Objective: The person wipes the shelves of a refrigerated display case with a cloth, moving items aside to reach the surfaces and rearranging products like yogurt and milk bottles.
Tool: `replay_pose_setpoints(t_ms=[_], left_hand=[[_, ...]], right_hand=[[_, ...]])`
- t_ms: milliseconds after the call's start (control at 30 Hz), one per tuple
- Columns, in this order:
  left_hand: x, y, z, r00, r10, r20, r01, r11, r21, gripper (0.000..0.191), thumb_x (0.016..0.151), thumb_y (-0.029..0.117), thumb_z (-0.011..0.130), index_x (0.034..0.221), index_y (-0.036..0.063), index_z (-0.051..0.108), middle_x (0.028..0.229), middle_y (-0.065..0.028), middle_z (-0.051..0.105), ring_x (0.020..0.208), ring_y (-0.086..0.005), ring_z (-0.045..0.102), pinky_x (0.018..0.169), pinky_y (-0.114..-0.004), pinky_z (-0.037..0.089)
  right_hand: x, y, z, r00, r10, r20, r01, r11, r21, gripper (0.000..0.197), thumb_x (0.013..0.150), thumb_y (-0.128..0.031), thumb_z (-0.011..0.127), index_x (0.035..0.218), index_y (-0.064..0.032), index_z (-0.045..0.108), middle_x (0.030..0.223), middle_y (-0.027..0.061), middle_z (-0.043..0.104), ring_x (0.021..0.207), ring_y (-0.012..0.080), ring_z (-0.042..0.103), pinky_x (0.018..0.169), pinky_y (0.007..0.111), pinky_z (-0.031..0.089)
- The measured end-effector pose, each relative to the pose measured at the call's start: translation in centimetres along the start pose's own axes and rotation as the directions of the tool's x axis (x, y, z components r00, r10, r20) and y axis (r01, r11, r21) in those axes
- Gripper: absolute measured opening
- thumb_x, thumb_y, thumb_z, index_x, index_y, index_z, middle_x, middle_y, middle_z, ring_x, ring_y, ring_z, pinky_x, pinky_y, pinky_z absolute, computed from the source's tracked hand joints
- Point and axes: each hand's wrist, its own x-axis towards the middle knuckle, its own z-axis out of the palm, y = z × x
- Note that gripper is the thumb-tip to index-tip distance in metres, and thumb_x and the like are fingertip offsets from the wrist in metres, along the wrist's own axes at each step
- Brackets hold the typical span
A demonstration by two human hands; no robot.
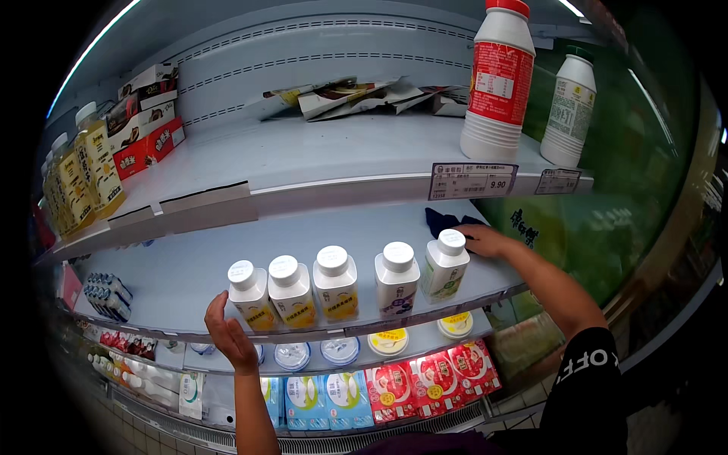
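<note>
On the middle shelf of a refrigerated display case, a row of white plastic drink bottles stands upright. Three with yellow labels are on the left, the leftmost being this bottle. A purple-labelled bottle and a green-labelled bottle are to the right. My left hand is beside the leftmost bottle, fingers up and apart; whether it touches the bottle is unclear. Behind the green-labelled bottle, my right hand is on a dark blue cloth. The bottle's cap partly hides its fingers.
The upper shelf holds a large red-labelled bottle, a green-capped bottle, crumpled packets, stacked boxes and yellow drink bottles. A can pack stands left. Round tubs and red cartons sit lower.
</note>
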Motion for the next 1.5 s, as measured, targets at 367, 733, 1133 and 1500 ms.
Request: replay_pose_setpoints(t_ms=[367, 733, 1133, 1500], left_hand=[[0.6, 0.6, -0.7, 0.997, 0.071, 0.035, -0.072, 0.996, 0.044, 0.030, 0.088, 0.025, 0.049, 0.108, 0.0022, 0.052, 0.105, -0.0142, 0.057, 0.097, -0.0316, 0.053, 0.084, -0.040, 0.040], [0.5, 0.9, -1.4, 0.997, 0.030, 0.071, -0.038, 0.991, 0.129, 0.041, 0.084, 0.041, 0.056, 0.101, 0.0041, 0.058, 0.078, -0.0083, 0.060, 0.076, -0.0241, 0.056, 0.071, -0.037, 0.042], [1.0, 1.6, -1.6, 0.977, -0.095, 0.191, 0.062, 0.983, 0.174, 0.047, 0.086, 0.047, 0.048, 0.099, 0.0042, 0.060, 0.073, -0.0084, 0.061, 0.073, -0.0255, 0.056, 0.070, -0.037, 0.041], [1.9, -1.4, -6.3, 0.984, 0.020, 0.175, 0.007, 0.989, -0.150, 0.034, 0.084, 0.030, 0.059, 0.104, 0.0036, 0.056, 0.096, -0.0113, 0.059, 0.097, -0.0290, 0.052, 0.086, -0.038, 0.041]], right_hand=[[-7.0, -0.4, -1.2, 0.895, 0.323, -0.308, -0.387, 0.905, -0.176, 0.039, 0.067, -0.013, 0.058, 0.105, -0.0057, 0.055, 0.106, 0.0164, 0.058, 0.100, 0.0318, 0.054, 0.083, 0.036, 0.043], [-8.6, -4.3, -0.6, 0.950, 0.304, -0.066, -0.303, 0.953, 0.031, 0.019, 0.061, -0.003, 0.045, 0.074, 0.0039, 0.058, 0.066, 0.0099, 0.056, 0.062, 0.0175, 0.048, 0.059, 0.030, 0.039], [-12.9, -9.7, -3.1, 0.980, 0.062, -0.191, 0.032, 0.890, 0.455, 0.019, 0.064, -0.011, 0.044, 0.062, 0.0030, 0.056, 0.053, 0.0010, 0.051, 0.048, 0.0071, 0.044, 0.048, 0.020, 0.036], [-2.8, -40.7, 11.9, 0.755, -0.604, -0.257, 0.632, 0.564, 0.531, 0.019, 0.071, -0.007, 0.043, 0.080, -0.0013, 0.059, 0.066, 0.0113, 0.058, 0.057, 0.0217, 0.056, 0.054, 0.029, 0.043]])
